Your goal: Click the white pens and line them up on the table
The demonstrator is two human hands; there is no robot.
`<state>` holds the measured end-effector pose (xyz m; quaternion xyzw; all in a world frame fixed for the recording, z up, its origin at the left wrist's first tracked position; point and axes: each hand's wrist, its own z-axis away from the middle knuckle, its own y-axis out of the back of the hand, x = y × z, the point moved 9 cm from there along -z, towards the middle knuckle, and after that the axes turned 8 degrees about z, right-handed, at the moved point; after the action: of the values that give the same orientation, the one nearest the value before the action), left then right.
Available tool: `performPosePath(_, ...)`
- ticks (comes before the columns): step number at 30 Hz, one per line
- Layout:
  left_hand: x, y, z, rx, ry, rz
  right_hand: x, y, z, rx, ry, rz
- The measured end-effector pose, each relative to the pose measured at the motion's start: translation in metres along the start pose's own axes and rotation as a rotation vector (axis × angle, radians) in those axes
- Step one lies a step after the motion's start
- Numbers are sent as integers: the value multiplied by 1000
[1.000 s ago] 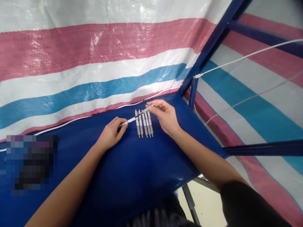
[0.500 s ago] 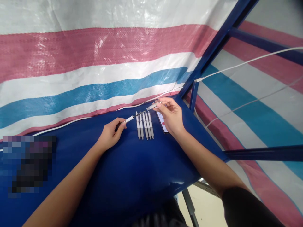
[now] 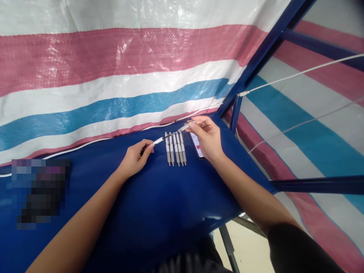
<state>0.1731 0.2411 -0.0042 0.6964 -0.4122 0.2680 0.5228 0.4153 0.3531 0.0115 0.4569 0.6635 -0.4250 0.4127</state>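
Observation:
My left hand (image 3: 138,157) pinches a white pen part (image 3: 158,141) with a thin dark refill (image 3: 168,135) reaching out to the right. My right hand (image 3: 207,136) holds a grey pen barrel (image 3: 184,127) with a metal tip, tilted up to the right. The refill's far end lies close to the barrel's open end; whether it is inside is too small to tell. Below and between my hands, several white and grey pens (image 3: 176,149) lie side by side on the blue table (image 3: 159,204), tips toward me.
A phone (image 3: 196,146) with a lit screen lies under my right hand. A pixelated dark object (image 3: 45,193) is at the left. White cables (image 3: 298,72) run at the right and along the back edge. Blue frame bars (image 3: 256,57) and striped sheeting (image 3: 113,49) enclose the table.
The view has shifted slightly. The part in my left hand and the barrel in my right hand are a little closer together. The pens in the row lie as before.

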Motion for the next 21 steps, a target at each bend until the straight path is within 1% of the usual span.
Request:
performPosePath(5,-3,0,0,1,21,5,-3,-1,1,-3,-6,10)
performPosePath(9,-5,1,-1,11,40,17,-4,-2,2,-3,-8,107)
performPosePath(16,-3,1,-2,-5,39,30,-9,8,-6,23,40,151)
performPosePath(21,-1,0,-2,-9,36,27,-1,4,-5,-7,-10,105)
